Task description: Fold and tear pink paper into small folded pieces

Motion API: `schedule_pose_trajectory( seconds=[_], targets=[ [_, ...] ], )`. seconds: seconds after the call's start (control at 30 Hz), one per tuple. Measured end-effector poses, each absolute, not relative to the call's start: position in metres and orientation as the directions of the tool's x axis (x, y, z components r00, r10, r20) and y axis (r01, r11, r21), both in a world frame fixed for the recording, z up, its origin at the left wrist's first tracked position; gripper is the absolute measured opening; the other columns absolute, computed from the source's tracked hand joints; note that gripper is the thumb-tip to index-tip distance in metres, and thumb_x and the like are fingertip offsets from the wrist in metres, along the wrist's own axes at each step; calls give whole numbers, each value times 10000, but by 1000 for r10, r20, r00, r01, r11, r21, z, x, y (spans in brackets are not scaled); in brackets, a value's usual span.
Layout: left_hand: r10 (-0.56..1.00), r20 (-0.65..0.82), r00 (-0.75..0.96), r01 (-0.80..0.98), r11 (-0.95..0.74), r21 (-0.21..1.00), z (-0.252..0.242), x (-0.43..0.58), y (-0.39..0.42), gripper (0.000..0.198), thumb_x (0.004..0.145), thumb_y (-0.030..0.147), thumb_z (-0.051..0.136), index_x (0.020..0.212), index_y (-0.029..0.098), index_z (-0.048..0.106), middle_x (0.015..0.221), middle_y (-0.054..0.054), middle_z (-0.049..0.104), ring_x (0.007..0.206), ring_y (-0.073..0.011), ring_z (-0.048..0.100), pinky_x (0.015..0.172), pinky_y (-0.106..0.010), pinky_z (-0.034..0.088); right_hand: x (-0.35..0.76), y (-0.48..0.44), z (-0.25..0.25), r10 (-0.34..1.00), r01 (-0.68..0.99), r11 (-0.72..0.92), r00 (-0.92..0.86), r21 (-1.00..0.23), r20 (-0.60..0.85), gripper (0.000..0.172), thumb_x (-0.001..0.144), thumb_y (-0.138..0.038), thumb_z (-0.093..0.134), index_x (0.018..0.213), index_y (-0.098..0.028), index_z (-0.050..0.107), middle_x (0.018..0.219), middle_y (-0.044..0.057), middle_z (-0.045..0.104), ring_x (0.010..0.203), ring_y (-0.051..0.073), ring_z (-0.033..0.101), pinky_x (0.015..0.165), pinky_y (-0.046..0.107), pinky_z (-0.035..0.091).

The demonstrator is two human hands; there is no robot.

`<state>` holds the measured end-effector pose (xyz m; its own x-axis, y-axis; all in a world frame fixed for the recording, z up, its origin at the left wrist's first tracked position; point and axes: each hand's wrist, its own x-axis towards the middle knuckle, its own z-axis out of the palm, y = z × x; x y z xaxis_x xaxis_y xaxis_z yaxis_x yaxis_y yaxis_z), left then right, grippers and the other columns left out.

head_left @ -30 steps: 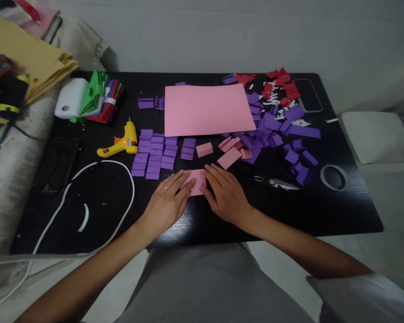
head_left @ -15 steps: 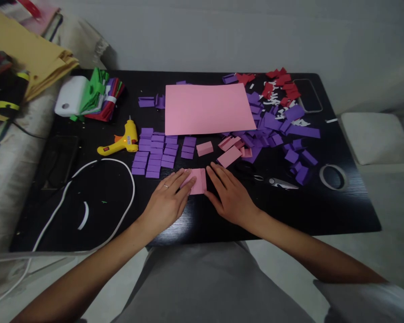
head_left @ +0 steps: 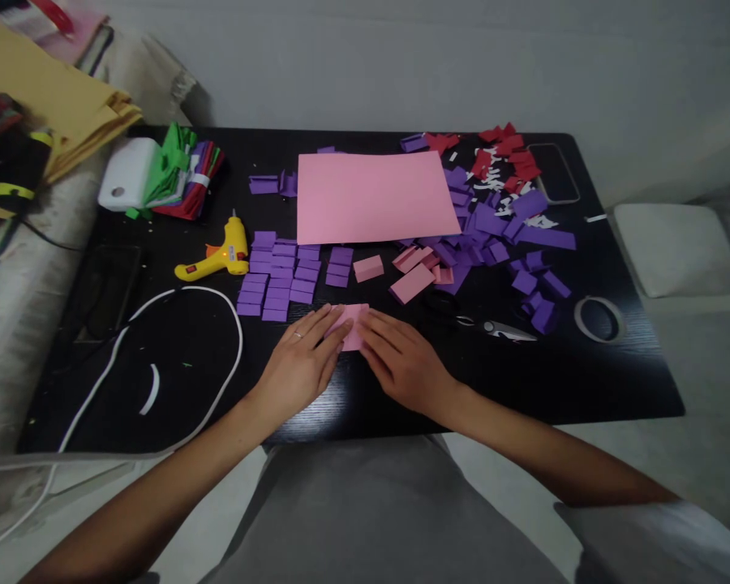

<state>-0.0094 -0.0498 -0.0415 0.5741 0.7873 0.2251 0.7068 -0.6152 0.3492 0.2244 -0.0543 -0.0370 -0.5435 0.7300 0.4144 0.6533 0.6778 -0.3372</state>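
A small pink folded paper piece (head_left: 353, 324) lies near the front edge of the black table (head_left: 584, 381). My left hand (head_left: 301, 361) rests flat on its left side, fingers stretched out, a ring on one finger. My right hand (head_left: 401, 361) lies flat over its right side, fingers extended and pressing on it. Just beyond are rows of folded purple paper pieces (head_left: 283, 276) and a few folded pink pieces (head_left: 414, 282).
A large pink sheet (head_left: 371, 196) lies mid-table. A yellow glue gun (head_left: 222, 255) and white cord (head_left: 219, 389) are on the left, scissors (head_left: 487, 324) and a tape ring (head_left: 599, 318) on the right. Purple scraps (head_left: 504, 231) and red scraps (head_left: 504, 154) fill the back right.
My right hand slid left over the pink piece, covering more of it. My left hand stayed in place.
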Motion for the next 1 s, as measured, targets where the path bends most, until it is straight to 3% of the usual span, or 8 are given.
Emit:
schedule_pose_trajectory(
  seconds=[0.2,0.37,0.5,0.7,1.0],
  targets=[
    [813,231,535,695,-579,427,-38,-10,-48,407,1056,212,527,1448,107,554,1504,-166,633,1468,-282,544,1221,-506,482,210,-45,-37,727,658,687,-626,-308,283,318,1076,-130,481,1226,-84,757,1337,156,754,1283,264,703,1114,419,589],
    [779,228,584,674,-622,398,-36,-15,-47,297,1061,205,514,1312,119,648,1531,-169,609,1490,-292,520,1225,-510,477,213,-45,-37,736,653,676,-623,-341,266,322,1071,-115,481,1250,-90,748,1355,160,744,1301,260,694,1136,429,576],
    [774,212,596,678,-627,383,-34,-16,-46,306,1056,211,522,1316,113,650,1523,-176,615,1484,-299,526,1214,-519,488,214,-45,-40,735,637,678,-611,-367,296,319,1079,-135,490,1262,-89,747,1335,163,754,1310,257,691,1133,425,581],
    [782,204,588,710,-621,332,-34,-7,-54,546,1026,136,490,1569,95,462,1619,-184,510,1547,-305,441,1263,-543,427,213,-45,-42,728,633,685,-609,-362,313,327,1078,-130,490,1289,-100,738,1367,151,740,1325,245,684,1141,421,578],
    [745,122,656,704,-662,256,-37,-12,-56,666,1018,77,433,1668,106,294,1683,-185,400,1583,-298,371,1278,-552,399,214,-47,-43,720,643,694,-619,-325,313,335,1077,-112,483,1308,-52,719,1397,155,720,1348,253,667,1175,403,556]
  ],
)
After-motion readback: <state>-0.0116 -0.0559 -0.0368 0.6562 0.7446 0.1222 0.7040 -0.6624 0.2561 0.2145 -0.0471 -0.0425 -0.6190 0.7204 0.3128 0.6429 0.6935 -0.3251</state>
